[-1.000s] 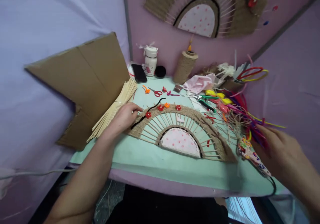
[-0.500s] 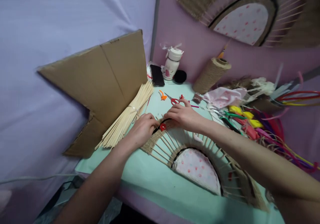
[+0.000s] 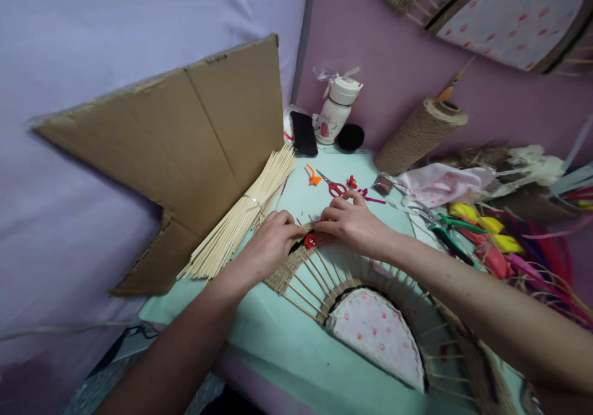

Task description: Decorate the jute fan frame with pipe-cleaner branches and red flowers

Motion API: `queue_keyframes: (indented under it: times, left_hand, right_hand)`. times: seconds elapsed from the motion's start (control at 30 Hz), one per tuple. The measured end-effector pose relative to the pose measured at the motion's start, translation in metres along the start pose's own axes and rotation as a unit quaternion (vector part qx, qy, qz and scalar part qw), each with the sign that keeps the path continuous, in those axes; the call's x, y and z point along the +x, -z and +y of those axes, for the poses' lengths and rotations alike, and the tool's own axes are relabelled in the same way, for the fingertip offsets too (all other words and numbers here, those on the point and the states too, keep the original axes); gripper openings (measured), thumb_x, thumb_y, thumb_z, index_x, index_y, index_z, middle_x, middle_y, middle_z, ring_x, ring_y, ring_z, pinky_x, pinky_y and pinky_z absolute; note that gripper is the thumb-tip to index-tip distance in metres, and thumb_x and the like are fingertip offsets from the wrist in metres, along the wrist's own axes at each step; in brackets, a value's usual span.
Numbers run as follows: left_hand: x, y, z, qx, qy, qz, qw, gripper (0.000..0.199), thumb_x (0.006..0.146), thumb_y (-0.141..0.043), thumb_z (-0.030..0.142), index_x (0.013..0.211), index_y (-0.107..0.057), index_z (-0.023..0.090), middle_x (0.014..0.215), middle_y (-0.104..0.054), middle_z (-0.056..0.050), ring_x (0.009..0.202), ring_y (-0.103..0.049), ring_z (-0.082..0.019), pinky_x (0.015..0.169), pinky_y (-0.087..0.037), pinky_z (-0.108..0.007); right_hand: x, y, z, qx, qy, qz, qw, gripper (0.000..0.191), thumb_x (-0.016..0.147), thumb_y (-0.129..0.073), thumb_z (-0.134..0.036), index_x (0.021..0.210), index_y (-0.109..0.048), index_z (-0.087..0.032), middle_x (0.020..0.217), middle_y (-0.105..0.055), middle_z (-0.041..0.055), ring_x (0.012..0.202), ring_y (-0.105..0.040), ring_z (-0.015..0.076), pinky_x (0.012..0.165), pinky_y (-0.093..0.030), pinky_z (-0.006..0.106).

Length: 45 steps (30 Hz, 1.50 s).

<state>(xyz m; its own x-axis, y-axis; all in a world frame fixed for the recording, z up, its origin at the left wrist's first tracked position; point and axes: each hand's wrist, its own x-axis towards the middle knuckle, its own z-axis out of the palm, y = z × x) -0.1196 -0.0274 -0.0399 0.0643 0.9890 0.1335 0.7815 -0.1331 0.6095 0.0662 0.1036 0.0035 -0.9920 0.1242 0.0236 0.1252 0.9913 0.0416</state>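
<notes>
A half-round woven fan (image 3: 319,273) lies on the table, with thin stick ribs, a twine outer band and a dotted cloth centre (image 3: 376,335). My left hand (image 3: 272,241) pinches the far rim of the band at its left part. Close beside it, my right hand (image 3: 354,222) is bent over the same rim, thumb and fingers together. Between the hands, just below the fingertips, a red flower-like piece (image 3: 310,241) sits on a black strip of the band. What exactly the fingertips grip is hidden. My right forearm covers part of the fan's right side.
Left of the fan lie a bundle of thin sticks (image 3: 245,211) and standing cardboard (image 3: 208,118). Beyond are red scissors (image 3: 336,188), an orange piece (image 3: 314,177), a phone (image 3: 304,134), a white bottle (image 3: 337,109) and a twine spool (image 3: 417,137). Green-handled pliers (image 3: 451,242) lie right.
The view has shifted and come slightly nearer the table. Both hands stay at the band's rim, with their fingertips a little closer together around the red piece.
</notes>
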Motion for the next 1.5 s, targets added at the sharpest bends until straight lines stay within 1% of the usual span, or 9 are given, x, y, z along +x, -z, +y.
queue_keyframes:
  times: [0.23, 0.4, 0.6, 0.77, 0.9, 0.97, 1.17, 1.37, 1.5]
  left_hand:
    - [0.001, -0.003, -0.003, 0.009, -0.014, 0.005, 1.000, 0.031, 0.094, -0.047, 0.017, 0.105, -0.074, 0.025, 0.095, -0.056, -0.006, 0.093, -0.049, -0.019, 0.086, -0.044, -0.034]
    - [0.002, -0.004, -0.004, 0.006, -0.007, 0.003, 1.000, 0.030, 0.094, -0.047, 0.019, 0.104, -0.075, 0.025, 0.097, -0.056, -0.006, 0.095, -0.049, -0.020, 0.088, -0.044, -0.035]
    - [0.003, -0.003, -0.003, 0.004, -0.002, -0.001, 1.000, 0.031, 0.094, -0.046, 0.019, 0.105, -0.074, 0.027, 0.099, -0.056, -0.006, 0.097, -0.048, -0.020, 0.089, -0.044, -0.036]
    - [0.003, -0.003, -0.002, 0.008, -0.003, -0.007, 1.000, 0.034, 0.095, -0.044, 0.019, 0.103, -0.075, 0.028, 0.097, -0.056, -0.006, 0.096, -0.047, -0.020, 0.089, -0.044, -0.036]
    - [0.004, -0.003, -0.002, 0.010, 0.008, -0.011, 1.000, 0.035, 0.094, -0.043, 0.019, 0.104, -0.075, 0.029, 0.097, -0.056, -0.006, 0.095, -0.047, -0.020, 0.090, -0.043, -0.036]
    - [0.004, -0.004, -0.004, 0.011, 0.009, -0.013, 1.000, 0.035, 0.094, -0.044, 0.019, 0.105, -0.075, 0.030, 0.097, -0.055, -0.006, 0.095, -0.047, -0.020, 0.089, -0.043, -0.036]
    - [0.004, -0.007, -0.007, 0.014, 0.011, -0.022, 1.000, 0.036, 0.093, -0.044, 0.018, 0.108, -0.074, 0.032, 0.098, -0.055, -0.005, 0.097, -0.046, -0.020, 0.091, -0.041, -0.037]
    - [0.003, -0.004, -0.002, 0.012, 0.027, -0.027, 0.999, 0.038, 0.092, -0.044, 0.017, 0.109, -0.074, 0.033, 0.099, -0.054, -0.005, 0.099, -0.046, -0.021, 0.093, -0.040, -0.037]
    - [0.003, -0.003, -0.001, 0.020, 0.018, -0.030, 0.999, 0.040, 0.091, -0.043, 0.015, 0.111, -0.073, 0.033, 0.098, -0.054, -0.005, 0.098, -0.046, -0.020, 0.092, -0.041, -0.036]
  right_hand:
    - [-0.002, 0.000, -0.001, 0.013, -0.011, 0.001, 1.000, 0.024, 0.097, -0.051, -0.028, 0.108, -0.072, -0.025, 0.088, -0.069, 0.0060, 0.089, -0.047, 0.0207, 0.088, -0.020, 0.042]
    - [-0.003, -0.003, -0.001, 0.026, -0.018, 0.009, 0.999, 0.022, 0.096, -0.054, -0.029, 0.108, -0.071, -0.026, 0.091, -0.069, 0.0057, 0.089, -0.047, 0.0203, 0.090, -0.019, 0.042]
    - [-0.001, -0.004, -0.002, 0.031, -0.030, 0.013, 0.999, 0.019, 0.095, -0.055, -0.030, 0.101, -0.072, -0.025, 0.088, -0.068, 0.0045, 0.088, -0.048, 0.0197, 0.091, -0.018, 0.042]
    - [0.000, -0.003, -0.004, 0.017, -0.031, 0.017, 0.999, 0.019, 0.096, -0.054, -0.028, 0.099, -0.071, -0.024, 0.086, -0.067, 0.0045, 0.088, -0.049, 0.0199, 0.091, -0.019, 0.042]
    - [-0.002, -0.002, -0.009, -0.008, -0.039, 0.017, 0.999, 0.019, 0.096, -0.052, -0.023, 0.100, -0.070, -0.021, 0.085, -0.066, 0.0049, 0.087, -0.049, 0.0199, 0.091, -0.021, 0.041]
    - [-0.003, -0.002, -0.012, -0.019, -0.042, 0.011, 0.999, 0.019, 0.096, -0.051, -0.021, 0.102, -0.070, -0.019, 0.085, -0.065, 0.0059, 0.087, -0.049, 0.0200, 0.089, -0.024, 0.040]
    - [-0.004, -0.002, -0.022, -0.019, -0.060, -0.046, 0.997, 0.015, 0.094, -0.054, -0.018, 0.097, -0.068, -0.016, 0.090, -0.063, 0.0093, 0.084, -0.048, 0.0208, 0.068, -0.031, 0.032]
    - [-0.007, -0.005, -0.026, -0.006, -0.067, -0.054, 0.996, 0.018, 0.093, -0.054, -0.017, 0.103, -0.069, -0.016, 0.093, -0.060, 0.0107, 0.088, -0.048, 0.0223, 0.065, -0.037, 0.032]
    - [-0.006, -0.004, -0.026, -0.016, -0.054, -0.067, 0.996, 0.015, 0.093, -0.055, -0.019, 0.097, -0.069, -0.016, 0.094, -0.060, 0.0105, 0.090, -0.048, 0.0219, 0.066, -0.038, 0.031]
